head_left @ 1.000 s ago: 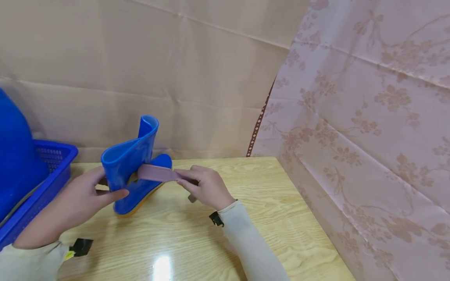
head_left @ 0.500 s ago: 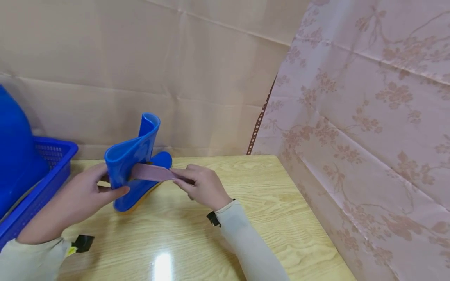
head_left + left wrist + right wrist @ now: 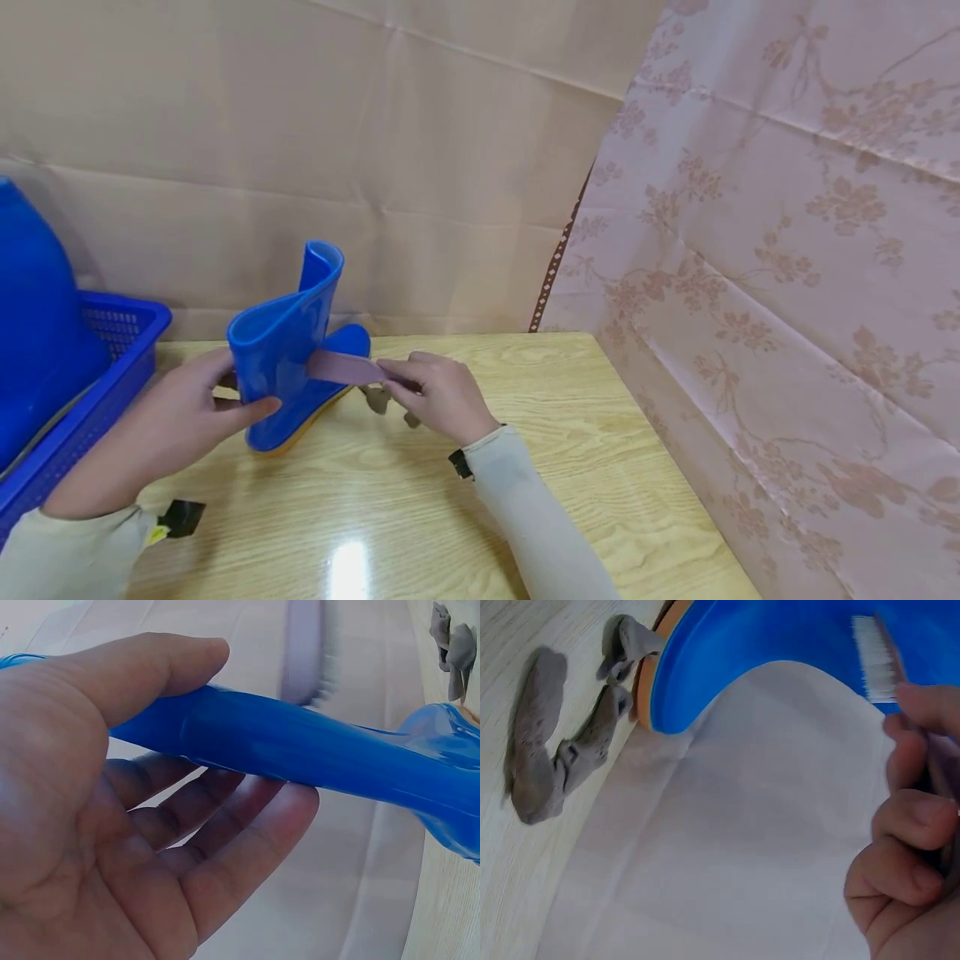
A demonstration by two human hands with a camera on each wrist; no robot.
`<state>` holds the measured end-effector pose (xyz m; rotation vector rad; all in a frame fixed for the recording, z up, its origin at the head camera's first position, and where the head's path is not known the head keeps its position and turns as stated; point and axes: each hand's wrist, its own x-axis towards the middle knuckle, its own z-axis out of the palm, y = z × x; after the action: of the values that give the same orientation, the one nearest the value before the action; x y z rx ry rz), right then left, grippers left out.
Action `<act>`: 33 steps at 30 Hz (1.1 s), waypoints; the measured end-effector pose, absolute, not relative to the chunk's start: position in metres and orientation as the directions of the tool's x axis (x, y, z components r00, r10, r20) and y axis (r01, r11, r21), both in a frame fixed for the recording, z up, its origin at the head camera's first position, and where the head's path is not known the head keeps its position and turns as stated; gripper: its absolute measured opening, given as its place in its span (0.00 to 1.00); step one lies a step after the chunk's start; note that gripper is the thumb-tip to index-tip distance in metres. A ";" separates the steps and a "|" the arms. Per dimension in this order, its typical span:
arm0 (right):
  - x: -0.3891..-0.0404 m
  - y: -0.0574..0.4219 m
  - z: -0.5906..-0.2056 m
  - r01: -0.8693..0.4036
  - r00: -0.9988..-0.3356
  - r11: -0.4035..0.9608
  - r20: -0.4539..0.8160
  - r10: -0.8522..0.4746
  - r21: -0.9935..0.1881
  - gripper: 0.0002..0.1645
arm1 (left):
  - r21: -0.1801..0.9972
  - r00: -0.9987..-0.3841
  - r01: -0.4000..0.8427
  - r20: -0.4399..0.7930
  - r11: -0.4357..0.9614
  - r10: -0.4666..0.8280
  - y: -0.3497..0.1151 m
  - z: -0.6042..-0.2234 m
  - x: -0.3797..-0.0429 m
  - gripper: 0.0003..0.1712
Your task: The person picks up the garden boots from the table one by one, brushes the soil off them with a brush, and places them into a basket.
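Has the blue boot (image 3: 285, 375) on the tabletop (image 3: 427, 517), with shaft (image 3: 247, 731) rising and toe (image 3: 352, 337) pointing away rightward, between left hand (image 3: 180, 417) and right hand (image 3: 444, 396). Grips the shaft with the former, a mauve brush (image 3: 345, 368) with the latter, crosswise; cannot tell whether touching.

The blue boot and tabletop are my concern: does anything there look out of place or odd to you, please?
Yes: grey lumpy pieces lie on the tabletop beside the blue boot, looking like stray clumps; what they are, I cannot tell. The boot's opening is also folded inward, apparently because the left hand grips its shaft.
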<state>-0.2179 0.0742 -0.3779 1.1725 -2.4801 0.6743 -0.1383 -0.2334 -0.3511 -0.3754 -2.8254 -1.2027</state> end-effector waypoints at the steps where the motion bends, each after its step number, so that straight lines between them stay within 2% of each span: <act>1: -0.217 0.074 -0.378 -0.790 -0.608 0.540 0.474 -0.636 -0.289 0.18 | 0.702 -0.969 0.243 0.141 0.670 0.203 -0.233 -0.351 -0.138 0.41; 5: -0.212 0.073 -0.375 -0.836 -0.549 0.428 0.522 -0.653 -0.344 0.18 | 0.695 -0.967 0.253 0.152 0.673 0.206 -0.231 -0.350 -0.138 0.38; 9: -0.210 0.070 -0.375 -0.870 -0.494 0.361 0.577 -0.651 -0.337 0.18 | 0.694 -0.967 0.249 0.143 0.675 0.210 -0.229 -0.349 -0.139 0.37; 13: -0.212 0.067 -0.379 -0.842 -0.539 0.413 0.569 -0.621 -0.346 0.18 | 0.691 -0.967 0.251 0.151 0.678 0.203 -0.230 -0.350 -0.139 0.37; 16: -0.214 0.066 -0.383 -0.793 -0.608 0.500 0.511 -0.608 -0.349 0.17 | 0.690 -0.970 0.241 0.153 0.682 0.189 -0.231 -0.350 -0.139 0.37; 20: -0.220 0.067 -0.387 -0.710 -0.699 0.640 0.409 -0.586 -0.295 0.14 | 0.699 -0.974 0.221 0.123 0.680 0.191 -0.231 -0.350 -0.139 0.39; 24: -0.222 0.071 -0.385 -0.653 -0.754 0.690 0.357 -0.551 -0.313 0.12 | 0.714 -0.971 0.225 0.111 0.663 0.209 -0.229 -0.351 -0.140 0.38; 28: -0.220 0.076 -0.377 -0.658 -0.753 0.631 0.370 -0.544 -0.410 0.09 | 0.711 -0.973 0.228 0.135 0.665 0.189 -0.230 -0.353 -0.139 0.37; 33: -0.214 0.075 -0.370 -0.739 -0.669 0.526 0.363 -0.649 -0.422 0.11 | 0.704 -0.971 0.240 0.166 0.669 0.173 -0.231 -0.353 -0.138 0.35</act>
<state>-0.2143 0.0746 -0.3705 1.1928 -2.6006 0.8357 -0.1383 -0.2315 -0.3531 -0.3463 -2.7919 -1.1957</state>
